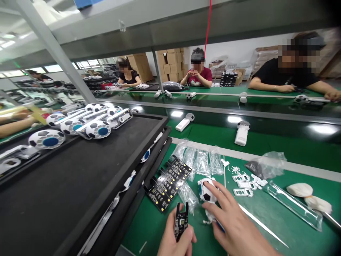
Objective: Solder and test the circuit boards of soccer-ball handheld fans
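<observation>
My left hand (177,233) pinches a small black circuit board (181,224), forked at its top end, upright above the green bench. To its right my right hand (231,217) reaches with fingers spread over a white-and-black football-patterned housing (207,190). Its fingertips reach the housing's right side; I cannot tell how firmly they touch. Part of a second blue-and-white piece lies under that hand, mostly hidden. A panel of black circuit boards (169,183) rests behind my left hand, beside clear plastic bags (204,161).
A stack of black trays (87,181) with football-patterned units (98,129) stands left. White frames (243,185), a clear plastic strip (294,206) and a cloth-wrapped tool (309,197) lie right. Beyond, white units (242,133) sit on a green conveyor (213,133); people sit across it.
</observation>
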The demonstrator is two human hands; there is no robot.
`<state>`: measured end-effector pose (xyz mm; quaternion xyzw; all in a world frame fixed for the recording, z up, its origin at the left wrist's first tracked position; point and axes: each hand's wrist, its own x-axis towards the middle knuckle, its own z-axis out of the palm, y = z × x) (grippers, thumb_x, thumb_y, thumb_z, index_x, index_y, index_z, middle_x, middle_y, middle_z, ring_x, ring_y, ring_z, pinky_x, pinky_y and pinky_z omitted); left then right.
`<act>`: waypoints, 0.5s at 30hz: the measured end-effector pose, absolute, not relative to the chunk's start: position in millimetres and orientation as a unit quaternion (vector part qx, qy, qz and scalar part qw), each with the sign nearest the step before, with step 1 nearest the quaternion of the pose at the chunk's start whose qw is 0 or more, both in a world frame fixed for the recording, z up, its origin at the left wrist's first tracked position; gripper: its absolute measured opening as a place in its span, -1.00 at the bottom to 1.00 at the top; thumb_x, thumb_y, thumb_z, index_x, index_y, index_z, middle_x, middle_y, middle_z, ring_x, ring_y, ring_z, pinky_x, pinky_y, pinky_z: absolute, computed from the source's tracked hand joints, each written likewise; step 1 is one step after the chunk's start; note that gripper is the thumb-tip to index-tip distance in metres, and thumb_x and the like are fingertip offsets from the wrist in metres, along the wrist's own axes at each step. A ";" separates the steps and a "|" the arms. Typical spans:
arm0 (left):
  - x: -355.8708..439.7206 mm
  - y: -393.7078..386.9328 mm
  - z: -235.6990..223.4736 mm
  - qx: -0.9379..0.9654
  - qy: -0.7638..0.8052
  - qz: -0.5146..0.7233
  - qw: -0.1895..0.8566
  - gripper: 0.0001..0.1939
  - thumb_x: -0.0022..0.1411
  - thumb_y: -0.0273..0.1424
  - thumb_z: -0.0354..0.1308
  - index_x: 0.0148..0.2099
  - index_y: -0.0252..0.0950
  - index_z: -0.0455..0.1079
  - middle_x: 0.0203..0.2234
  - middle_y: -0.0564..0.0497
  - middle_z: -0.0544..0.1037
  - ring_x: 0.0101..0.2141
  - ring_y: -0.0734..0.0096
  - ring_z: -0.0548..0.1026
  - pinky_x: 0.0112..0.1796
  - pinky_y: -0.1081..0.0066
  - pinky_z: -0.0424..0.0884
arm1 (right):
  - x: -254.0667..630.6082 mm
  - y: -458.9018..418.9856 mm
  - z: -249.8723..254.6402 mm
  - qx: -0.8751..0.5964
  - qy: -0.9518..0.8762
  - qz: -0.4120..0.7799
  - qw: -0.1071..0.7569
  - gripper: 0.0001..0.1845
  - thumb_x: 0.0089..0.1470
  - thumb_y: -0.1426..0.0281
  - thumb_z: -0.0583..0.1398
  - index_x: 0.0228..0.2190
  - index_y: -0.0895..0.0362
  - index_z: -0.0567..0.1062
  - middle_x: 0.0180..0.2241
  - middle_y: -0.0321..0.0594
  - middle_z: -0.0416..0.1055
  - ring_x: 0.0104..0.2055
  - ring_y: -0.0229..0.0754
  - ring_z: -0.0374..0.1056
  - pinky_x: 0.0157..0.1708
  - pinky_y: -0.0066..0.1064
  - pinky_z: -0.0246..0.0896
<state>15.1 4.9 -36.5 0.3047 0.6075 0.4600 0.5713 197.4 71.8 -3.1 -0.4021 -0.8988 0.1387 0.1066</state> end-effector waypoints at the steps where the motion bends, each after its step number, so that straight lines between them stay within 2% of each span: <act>1: 17.7 7.9 -40.2 0.342 0.632 0.446 0.533 -0.50 0.11 -0.19 0.15 0.06 -0.28 0.21 -0.49 0.03 0.52 -0.66 0.51 0.34 -0.60 0.50 0.24 | 199.7 71.2 -6.6 -0.404 -0.895 0.143 0.121 -0.51 0.00 0.55 0.03 -0.02 -0.01 0.32 0.33 -0.31 -0.33 0.33 0.11 -0.40 0.08 0.03 0.18; 3: 22.4 15.2 -43.9 0.425 0.668 0.413 0.451 -0.66 0.09 -0.25 0.14 -0.10 -0.31 0.38 -0.39 -0.08 0.55 -0.45 0.32 0.49 -0.40 0.42 0.37 | 202.0 70.4 -10.6 -0.400 -0.894 0.150 0.136 -0.49 -0.01 0.54 0.03 -0.01 -0.04 0.31 0.32 -0.39 -0.33 0.34 0.05 -0.40 0.12 0.00 0.13; 5: 26.2 21.8 -44.0 0.484 0.676 0.395 0.391 -0.74 0.07 -0.30 0.14 -0.20 -0.29 0.45 -0.32 -0.11 0.57 -0.25 0.20 0.51 -0.20 0.38 0.36 | 201.5 70.1 -11.4 -0.396 -0.893 0.156 0.146 -0.49 -0.02 0.55 0.03 -0.01 -0.05 0.31 0.32 -0.43 -0.33 0.34 0.01 -0.40 0.17 -0.02 0.06; 6: 27.6 24.3 -43.6 0.498 0.676 0.389 0.379 -0.75 0.06 -0.31 0.13 -0.20 -0.28 0.45 -0.30 -0.10 0.57 -0.22 0.19 0.50 -0.16 0.38 0.34 | 200.8 70.0 -11.0 -0.398 -0.891 0.161 0.149 -0.49 -0.02 0.55 0.03 -0.02 -0.05 0.31 0.32 -0.44 -0.32 0.34 -0.01 -0.41 0.18 -0.02 0.04; 12: 28.6 28.8 -46.7 0.518 0.667 0.379 0.377 -0.78 0.06 -0.33 0.11 -0.21 -0.24 0.43 -0.32 -0.03 0.58 -0.28 0.24 0.52 -0.21 0.41 0.36 | 203.0 71.3 -4.8 -0.420 -0.871 0.211 0.146 -0.53 0.00 0.53 0.01 -0.06 -0.12 0.33 0.32 -0.53 -0.30 0.34 -0.03 -0.39 0.15 0.00 0.06; 15: 27.9 29.8 -49.8 0.517 0.668 0.387 0.369 -0.80 0.07 -0.28 0.10 -0.27 -0.24 0.43 -0.29 -0.05 0.57 -0.27 0.22 0.51 -0.20 0.39 0.35 | 206.5 72.4 -1.4 -0.412 -0.875 0.211 0.145 -0.46 0.00 0.55 0.00 -0.02 -0.18 0.31 0.31 -0.56 -0.29 0.34 -0.02 -0.41 0.15 0.03 0.04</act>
